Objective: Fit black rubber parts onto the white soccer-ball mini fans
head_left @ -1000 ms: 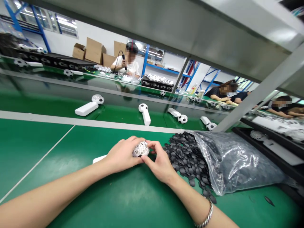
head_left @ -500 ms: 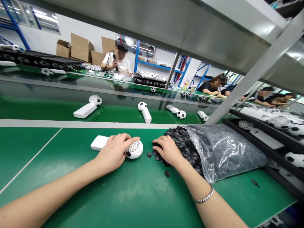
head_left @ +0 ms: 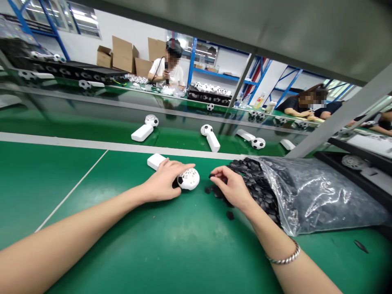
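Observation:
My left hand [head_left: 163,180] is closed over a white handheld fan [head_left: 190,179] with a football-like round head, which lies on the green table. Its white handle [head_left: 155,161] sticks out behind my fingers. The head has an openwork grille and a black patch on its near left side. My right hand [head_left: 232,185] pinches a small black pentagon piece [head_left: 211,176] between thumb and fingers, a short way right of the fan. Beneath and beyond that hand, loose black pieces [head_left: 259,183] spill from a clear plastic bag [head_left: 324,196].
Several similar fans, one of them a white fan [head_left: 210,136], lie on the green belt behind the table's pale edge [head_left: 122,146]. Black trays [head_left: 343,153] and a slanted metal post [head_left: 324,122] stand at right. Overhead is a grey shelf [head_left: 245,24]. Co-workers sit beyond.
My right hand has lifted slightly from the loose pieces, with one black piece now showing in its pinch. My left hand stays on the fan. The view has swung left.

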Demonstrator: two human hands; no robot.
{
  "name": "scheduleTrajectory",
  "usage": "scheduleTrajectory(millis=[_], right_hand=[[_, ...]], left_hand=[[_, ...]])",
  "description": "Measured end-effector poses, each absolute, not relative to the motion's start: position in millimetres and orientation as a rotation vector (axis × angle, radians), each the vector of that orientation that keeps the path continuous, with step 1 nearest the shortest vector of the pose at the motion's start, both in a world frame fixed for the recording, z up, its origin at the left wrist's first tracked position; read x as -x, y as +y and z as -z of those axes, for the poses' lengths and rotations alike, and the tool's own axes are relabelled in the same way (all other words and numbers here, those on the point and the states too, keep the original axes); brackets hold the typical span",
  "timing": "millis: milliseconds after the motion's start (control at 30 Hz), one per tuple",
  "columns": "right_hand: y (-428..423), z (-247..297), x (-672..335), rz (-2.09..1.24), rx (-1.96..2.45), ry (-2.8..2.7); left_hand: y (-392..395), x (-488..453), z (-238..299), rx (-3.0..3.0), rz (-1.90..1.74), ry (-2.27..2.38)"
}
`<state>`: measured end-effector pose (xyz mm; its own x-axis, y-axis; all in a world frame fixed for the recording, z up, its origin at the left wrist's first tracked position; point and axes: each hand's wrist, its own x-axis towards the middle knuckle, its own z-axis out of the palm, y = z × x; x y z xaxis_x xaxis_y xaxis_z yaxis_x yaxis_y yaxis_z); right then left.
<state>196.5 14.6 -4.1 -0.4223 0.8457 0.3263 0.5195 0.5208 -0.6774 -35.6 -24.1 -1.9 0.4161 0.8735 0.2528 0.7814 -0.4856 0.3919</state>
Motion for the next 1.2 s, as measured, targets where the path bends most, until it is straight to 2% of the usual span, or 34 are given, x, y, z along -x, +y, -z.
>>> scheduleTrajectory(millis=[133, 333, 667, 800, 1033, 1200], right_hand=[[-1.3, -5.0, -187.4, -0.764, 0.984, -2.095], [-15.2, -8.7, -179.7, -0.625, 0.772, -2.298], [-17.2, -0.4, -168.4, -0.592, 0.804, -2.228], [-15.2, 2.8, -166.6, -0.706, 0.822, -2.152], [-9.8, 12.0, -164.4, -1.162, 0.866, -2.059], [-9.0, 11.4, -161.9, -1.211, 0.891, -2.028]], left_hand=[[-25.3, 32.0, 4.3, -2.388, -0.745, 1.420], [-27.5, 26.5, 8.6, -2.384, -0.793, 1.381], [-30.7, 20.6, 5.4, -2.311, -0.797, 1.455], [-34.8, 17.3, 4.1, -2.228, -0.773, 1.503], [-35.7, 19.3, 4.9, -2.191, -0.768, 1.473], [-35.8, 18.7, 5.1, -2.211, -0.803, 1.488]])
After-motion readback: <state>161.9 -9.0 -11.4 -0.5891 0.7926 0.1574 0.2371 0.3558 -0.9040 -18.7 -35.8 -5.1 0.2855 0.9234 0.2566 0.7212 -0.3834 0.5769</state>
